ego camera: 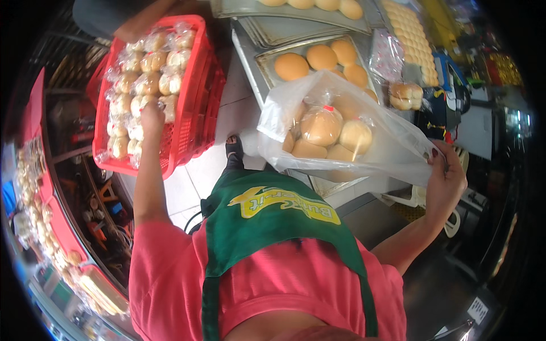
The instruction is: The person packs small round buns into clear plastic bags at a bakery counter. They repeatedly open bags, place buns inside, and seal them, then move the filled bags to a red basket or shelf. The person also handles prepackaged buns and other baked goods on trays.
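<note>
My left hand [152, 115] is over the red plastic crate [174, 147], among rows of bun packs [147, 82] in clear wrapping. Its fingers touch the packs, but whether they grip one is hidden. Off to the right, my right hand [448, 166] pinches the edge of a translucent plastic bag [392, 149] and draws it out sideways. Inside the bag's wide mouth lie wrapped buns, among them a round brown bun pack [322, 128] with a red tie and a paler bun pack [356, 136]. The bag rests over a baking tray.
Loose round buns [291, 66] sit on a metal baking tray [266, 64], with stacked trays behind. Another person's forearm [143, 21] reaches to the crate's far end. A wrapped bread pack [405, 96] is at the right. Shelved bread [51, 238] lines the far left.
</note>
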`<state>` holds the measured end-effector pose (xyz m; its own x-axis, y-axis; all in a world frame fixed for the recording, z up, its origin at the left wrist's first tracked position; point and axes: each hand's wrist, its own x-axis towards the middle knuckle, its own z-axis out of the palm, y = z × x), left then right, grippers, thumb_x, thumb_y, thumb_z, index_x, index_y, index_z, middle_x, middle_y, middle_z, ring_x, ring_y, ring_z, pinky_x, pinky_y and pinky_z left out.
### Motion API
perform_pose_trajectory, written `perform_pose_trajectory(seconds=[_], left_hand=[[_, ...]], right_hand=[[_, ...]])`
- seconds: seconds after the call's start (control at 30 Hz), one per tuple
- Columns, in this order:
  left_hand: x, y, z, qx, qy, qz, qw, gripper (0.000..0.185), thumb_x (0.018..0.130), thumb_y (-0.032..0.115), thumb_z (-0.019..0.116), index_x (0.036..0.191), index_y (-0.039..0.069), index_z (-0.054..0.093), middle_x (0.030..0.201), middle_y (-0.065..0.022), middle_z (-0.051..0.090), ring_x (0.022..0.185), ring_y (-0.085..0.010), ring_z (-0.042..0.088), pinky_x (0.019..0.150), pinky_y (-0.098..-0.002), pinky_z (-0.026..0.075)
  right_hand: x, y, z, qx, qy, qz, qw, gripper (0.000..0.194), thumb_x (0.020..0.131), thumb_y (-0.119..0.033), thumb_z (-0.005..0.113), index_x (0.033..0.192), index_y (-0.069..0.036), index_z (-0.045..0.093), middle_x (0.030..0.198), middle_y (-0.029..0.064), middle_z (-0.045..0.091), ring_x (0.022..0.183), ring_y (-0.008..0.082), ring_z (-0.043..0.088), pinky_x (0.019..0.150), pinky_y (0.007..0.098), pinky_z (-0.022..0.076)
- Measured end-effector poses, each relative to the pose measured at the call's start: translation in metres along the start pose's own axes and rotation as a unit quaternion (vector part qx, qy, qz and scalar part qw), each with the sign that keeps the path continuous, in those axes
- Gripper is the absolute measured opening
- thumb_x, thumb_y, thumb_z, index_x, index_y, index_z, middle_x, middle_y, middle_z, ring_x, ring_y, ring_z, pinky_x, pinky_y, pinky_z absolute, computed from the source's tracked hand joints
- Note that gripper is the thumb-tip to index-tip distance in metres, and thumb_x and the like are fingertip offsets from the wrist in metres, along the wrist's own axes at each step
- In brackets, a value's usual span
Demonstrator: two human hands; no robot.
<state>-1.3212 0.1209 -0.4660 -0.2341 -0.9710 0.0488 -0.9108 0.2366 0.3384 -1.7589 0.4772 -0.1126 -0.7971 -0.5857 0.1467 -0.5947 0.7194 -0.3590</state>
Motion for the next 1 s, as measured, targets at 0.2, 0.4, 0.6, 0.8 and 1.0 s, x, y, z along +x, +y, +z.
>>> perform_pose_trajectory(seconds=[0.2, 0.4, 0.6, 0.8, 1.0], left_hand=[[0.006, 0.031, -0.122, -0.347, 0.026, 0.025, 0.937, 0.013, 0.090, 0.005, 0.063, 0.100, 0.004, 0.071, 0.094, -0.0067, 0.073, 0.084, -0.0102, 0.066, 0.077, -0.0250, 0.051], [-0.036, 0.199, -0.279, -0.387, 0.160, 0.190, 0.888, 0.015, 0.086, -0.007, 0.060, 0.097, -0.003, 0.069, 0.096, -0.0102, 0.070, 0.088, -0.0146, 0.065, 0.082, -0.0279, 0.054], [-0.080, 0.323, -0.267, -0.423, -0.017, 0.364, 0.830, 0.016, 0.080, -0.007, 0.061, 0.094, -0.002, 0.068, 0.086, -0.0098, 0.068, 0.076, -0.0182, 0.067, 0.068, -0.0276, 0.053], [-0.110, 0.421, -0.164, -0.203, -0.266, 0.432, 0.838, 0.049, 0.079, 0.017, 0.074, 0.125, 0.009, 0.057, 0.105, -0.0231, 0.064, 0.094, -0.0387, 0.064, 0.085, -0.0436, 0.050], [-0.150, 0.410, -0.109, -0.276, -0.333, 0.397, 0.810, 0.094, 0.075, 0.025, 0.080, 0.151, 0.020, 0.025, 0.128, -0.0253, 0.056, 0.110, -0.0477, 0.056, 0.093, -0.0471, 0.046]], right_hand=[[-0.004, 0.024, 0.001, 0.431, -0.024, 0.004, 0.902, 0.018, 0.087, 0.003, 0.061, 0.104, 0.005, 0.064, 0.096, 0.0077, 0.066, 0.073, 0.0085, 0.057, 0.068, 0.0237, 0.0471], [-0.013, 0.021, 0.008, 0.674, -0.052, -0.017, 0.736, 0.029, 0.087, 0.003, 0.061, 0.116, 0.005, 0.056, 0.098, 0.0118, 0.064, 0.078, 0.0158, 0.063, 0.074, 0.0267, 0.0518], [-0.037, 0.018, 0.011, 0.717, -0.102, -0.131, 0.677, 0.062, 0.084, -0.006, 0.067, 0.138, 0.004, 0.038, 0.121, 0.0335, 0.053, 0.066, 0.0200, 0.063, 0.058, 0.0295, 0.0514], [-0.038, 0.001, 0.007, 0.726, -0.141, -0.242, 0.628, 0.090, 0.082, -0.012, 0.070, 0.152, -0.001, 0.015, 0.139, 0.0460, 0.033, 0.062, 0.0174, 0.061, 0.055, 0.0268, 0.0488], [-0.036, 0.026, 0.009, 0.707, -0.099, -0.219, 0.665, 0.093, 0.082, -0.014, 0.073, 0.152, 0.001, 0.014, 0.143, 0.0430, 0.031, 0.064, 0.0157, 0.061, 0.058, 0.0249, 0.0484]])
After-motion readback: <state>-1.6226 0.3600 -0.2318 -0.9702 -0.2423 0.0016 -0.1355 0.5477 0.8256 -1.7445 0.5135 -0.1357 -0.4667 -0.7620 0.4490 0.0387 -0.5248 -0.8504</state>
